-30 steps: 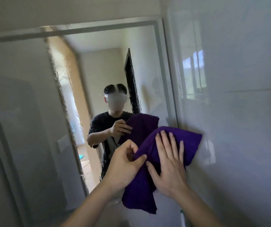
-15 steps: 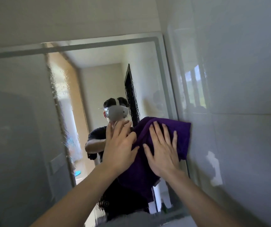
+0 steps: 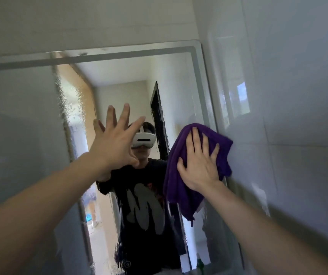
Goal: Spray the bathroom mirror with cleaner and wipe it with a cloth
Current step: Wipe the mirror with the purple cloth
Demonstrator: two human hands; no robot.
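Observation:
The bathroom mirror [image 3: 30,135] fills the left and middle of the view, its glass streaked and wet in patches. A purple cloth [image 3: 176,187] hangs against the mirror near its right edge. My right hand [image 3: 200,165] lies flat on the cloth with fingers spread, pressing it to the glass. My left hand [image 3: 115,143] is raised to the left of the cloth, fingers splayed wide, holding nothing and off the cloth. The mirror reflects a person in a dark T-shirt with a white headset. No spray bottle is clearly visible.
A glossy white tiled wall [image 3: 288,116] runs along the right, meeting the mirror's frame [image 3: 204,86]. Plain wall [image 3: 79,20] sits above the mirror. A small green object [image 3: 199,262] shows at the mirror's bottom edge.
My left hand has come off the cloth and moved up and left, fingers spread. My right hand has slid the cloth to the right edge of the mirror. The view has tilted upward.

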